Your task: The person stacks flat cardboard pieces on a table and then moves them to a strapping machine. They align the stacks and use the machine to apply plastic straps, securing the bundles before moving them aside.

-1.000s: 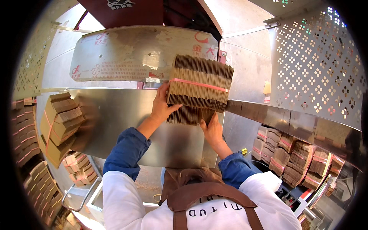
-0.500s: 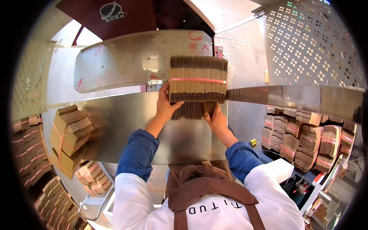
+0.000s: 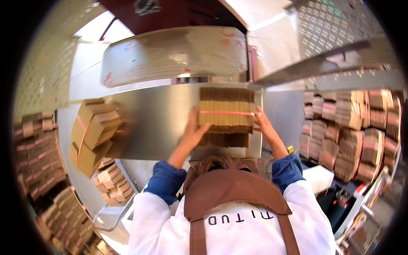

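A bundle of folded brown cardboard sheets (image 3: 226, 106), bound by a pink strap across its middle, rests on the metal table (image 3: 157, 123) near its right end. Along the bundle's left side my left hand (image 3: 194, 132) grips it, with the thumb at the near left corner. Against the right side, by the end of the strap, my right hand (image 3: 264, 124) presses with its fingers; the fingertips are partly hidden. A lower, darker layer of cardboard edges (image 3: 225, 140) shows on the near side of the bundle.
Strapped cardboard bundles (image 3: 95, 131) lean at the table's left end. More stacked bundles stand at the left (image 3: 42, 157) and right (image 3: 352, 136). A metal plate (image 3: 178, 53) lies beyond the table, before a dark red machine (image 3: 182, 15). A metal rail (image 3: 331, 80) runs at the right.
The bundle has come nearer to me and now sits lower over the table. My right hand has shifted from the near right corner to the right side. My head view has moved too.
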The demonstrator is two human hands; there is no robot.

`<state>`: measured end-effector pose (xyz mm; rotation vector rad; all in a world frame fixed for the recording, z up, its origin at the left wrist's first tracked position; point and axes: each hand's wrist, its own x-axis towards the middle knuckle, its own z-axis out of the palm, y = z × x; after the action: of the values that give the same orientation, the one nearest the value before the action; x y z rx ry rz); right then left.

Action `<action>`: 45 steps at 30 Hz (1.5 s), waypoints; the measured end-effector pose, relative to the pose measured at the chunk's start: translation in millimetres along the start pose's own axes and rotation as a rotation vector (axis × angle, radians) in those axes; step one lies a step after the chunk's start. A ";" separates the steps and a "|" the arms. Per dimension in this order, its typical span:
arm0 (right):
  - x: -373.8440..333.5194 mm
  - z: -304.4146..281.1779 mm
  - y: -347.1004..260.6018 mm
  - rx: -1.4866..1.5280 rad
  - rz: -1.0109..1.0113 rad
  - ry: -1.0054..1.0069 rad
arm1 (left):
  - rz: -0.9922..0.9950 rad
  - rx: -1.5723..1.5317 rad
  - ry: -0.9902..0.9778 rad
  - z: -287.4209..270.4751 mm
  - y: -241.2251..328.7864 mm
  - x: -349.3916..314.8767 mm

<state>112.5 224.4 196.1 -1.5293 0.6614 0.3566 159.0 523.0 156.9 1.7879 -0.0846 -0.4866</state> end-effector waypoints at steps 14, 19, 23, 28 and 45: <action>62.1 298.2 -4.7 -0.251 -0.352 -0.531 | -0.174 0.116 0.677 -207.8 -29.8 -103.3; 21.5 363.4 -47.9 -0.336 0.012 -0.818 | -0.030 0.274 1.294 -205.3 -59.5 -175.0; 81.8 310.6 27.2 -0.425 0.056 -0.775 | -0.300 0.072 1.086 -105.4 -125.6 -272.6; 113.6 188.1 117.9 -0.780 0.077 -0.988 | -0.699 -0.175 1.019 36.0 -170.1 -413.9; -165.2 437.4 245.8 -1.471 -0.149 -1.331 | -0.772 -0.421 2.060 190.7 -251.7 -629.1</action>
<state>-89.0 694.0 62.4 -2.0710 -1.0275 1.7732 -532.3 613.1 59.6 1.0833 1.9504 0.9161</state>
